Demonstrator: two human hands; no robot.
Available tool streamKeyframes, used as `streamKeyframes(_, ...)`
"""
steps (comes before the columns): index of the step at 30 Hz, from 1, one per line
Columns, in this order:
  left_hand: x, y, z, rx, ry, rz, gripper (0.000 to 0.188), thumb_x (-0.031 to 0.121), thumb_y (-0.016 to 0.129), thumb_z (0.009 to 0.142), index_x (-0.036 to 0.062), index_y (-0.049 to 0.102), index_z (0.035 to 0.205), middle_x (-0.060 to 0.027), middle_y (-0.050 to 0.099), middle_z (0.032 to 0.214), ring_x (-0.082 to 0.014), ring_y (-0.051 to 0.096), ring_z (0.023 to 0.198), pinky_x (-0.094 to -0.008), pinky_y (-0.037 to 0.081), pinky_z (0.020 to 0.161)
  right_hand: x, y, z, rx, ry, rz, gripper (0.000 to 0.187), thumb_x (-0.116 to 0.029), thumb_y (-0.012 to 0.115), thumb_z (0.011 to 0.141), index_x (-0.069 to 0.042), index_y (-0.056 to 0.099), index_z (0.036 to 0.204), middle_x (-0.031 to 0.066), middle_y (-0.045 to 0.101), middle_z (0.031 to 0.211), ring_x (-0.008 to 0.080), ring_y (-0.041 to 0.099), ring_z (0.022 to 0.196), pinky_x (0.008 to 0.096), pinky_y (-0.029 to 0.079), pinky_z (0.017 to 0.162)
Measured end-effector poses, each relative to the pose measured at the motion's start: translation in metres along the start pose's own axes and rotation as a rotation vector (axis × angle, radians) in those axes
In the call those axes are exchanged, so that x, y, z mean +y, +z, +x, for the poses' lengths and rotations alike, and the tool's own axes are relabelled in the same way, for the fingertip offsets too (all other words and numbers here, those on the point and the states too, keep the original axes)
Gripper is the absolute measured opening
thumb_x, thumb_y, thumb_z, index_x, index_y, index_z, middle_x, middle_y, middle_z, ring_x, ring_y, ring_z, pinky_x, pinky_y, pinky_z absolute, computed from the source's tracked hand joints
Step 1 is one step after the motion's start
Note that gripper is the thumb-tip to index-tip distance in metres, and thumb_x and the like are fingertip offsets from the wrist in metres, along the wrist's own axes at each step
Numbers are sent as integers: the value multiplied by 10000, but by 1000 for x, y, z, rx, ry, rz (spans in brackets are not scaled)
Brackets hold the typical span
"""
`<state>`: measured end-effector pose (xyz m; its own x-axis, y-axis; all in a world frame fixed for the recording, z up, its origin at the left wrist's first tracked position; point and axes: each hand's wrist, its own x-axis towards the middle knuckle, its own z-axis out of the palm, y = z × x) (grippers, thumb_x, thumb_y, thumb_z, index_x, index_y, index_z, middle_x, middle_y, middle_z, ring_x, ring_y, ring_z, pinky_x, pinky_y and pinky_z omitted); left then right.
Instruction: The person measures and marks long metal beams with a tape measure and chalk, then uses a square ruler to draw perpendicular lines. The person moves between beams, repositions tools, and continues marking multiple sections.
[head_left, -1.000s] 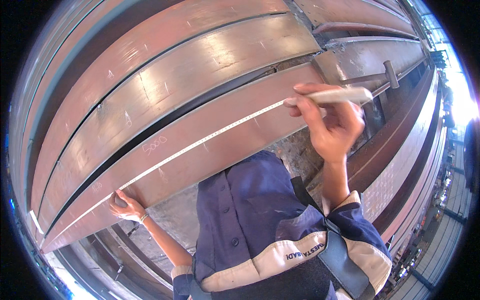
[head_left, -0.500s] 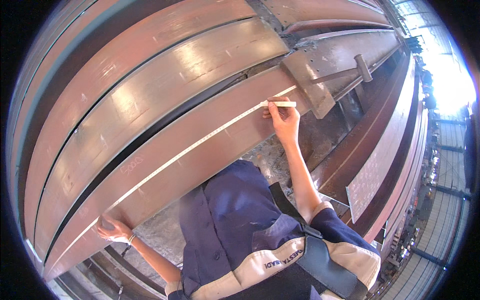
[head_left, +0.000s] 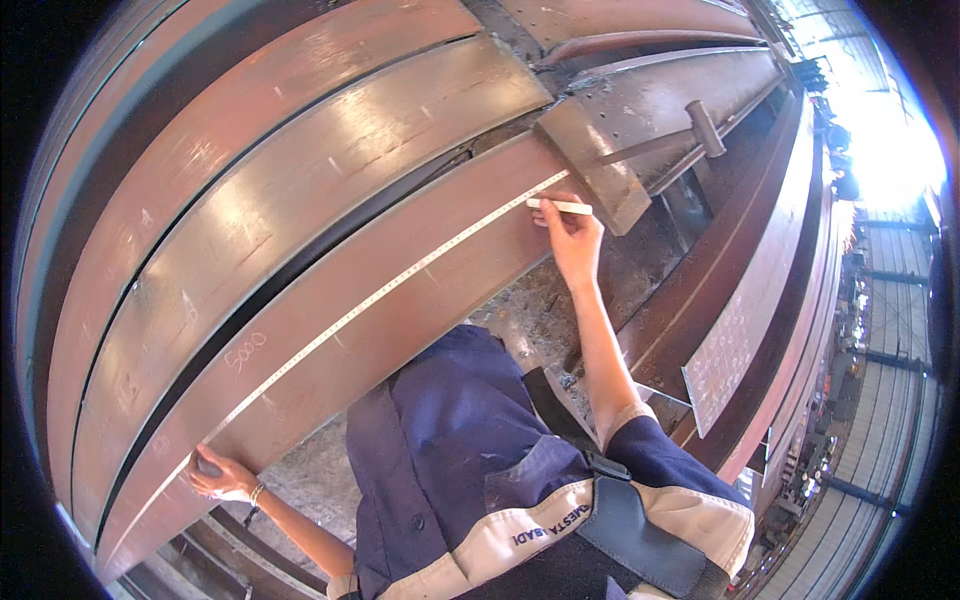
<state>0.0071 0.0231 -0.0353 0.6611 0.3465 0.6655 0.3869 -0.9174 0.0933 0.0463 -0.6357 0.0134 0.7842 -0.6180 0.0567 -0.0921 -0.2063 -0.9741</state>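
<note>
A measuring tape (head_left: 420, 262) is stretched along a long reddish-brown steel beam (head_left: 330, 375). At the beam's lower left, my left hand (head_left: 224, 478) has its thumb and fingertips on the tape, apparently gripping it. My right hand (head_left: 574, 243) is closed around a white stick of chalk (head_left: 572, 208), just below the tape towards its far end. That end meets a thick steel block (head_left: 600, 165) lying across the beam. A hammer (head_left: 706, 130) has its handle resting over the block. Handwritten chalk marks show on the beam's surface.
More steel beams (head_left: 330, 160) lie alongside on the far left, with a dark gap between. On the right are further beams and an upright plate end (head_left: 715, 370). Below my left hand are several narrow metal bars (head_left: 245, 555).
The chalk and my right hand have moved slightly below the tape, leaving more of its far end exposed. The whole view has shifted a little; my left hand stays at the tape.
</note>
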Motion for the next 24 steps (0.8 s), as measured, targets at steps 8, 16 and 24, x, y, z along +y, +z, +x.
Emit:
streamKeyframes(8, -3, 3, -1, -1, -19, -16, 374, 400, 695, 960, 31, 727, 1007, -114, 723, 1024, -331, 641, 1016, -494, 464, 936, -1, -1, -1, -19, 19, 12, 166, -86, 640, 1005, 42, 689, 1099, 105, 741, 981, 150, 715, 866, 303, 609, 806)
streamKeyframes(16, -4, 3, 1, -34, -15, -39, 422, 461, 671, 962, 46, 733, 999, -118, 721, 1039, -331, 635, 1032, -500, 452, 970, -2, -6, 12, -61, -57, -146, 165, -109, 685, 975, 28, 724, 1058, 86, 751, 920, 128, 721, 830, 283, 591, 759)
streamKeyframes(24, 1, -2, 2, -62, -34, -8, 419, 461, 680, 955, 46, 733, 984, -122, 720, 1030, -332, 634, 1023, -500, 455, 963, -15, -4, 11, -123, -138, -282, 143, -106, 698, 950, 2, 743, 1033, 90, 756, 854, 124, 716, 804, 292, 580, 760)
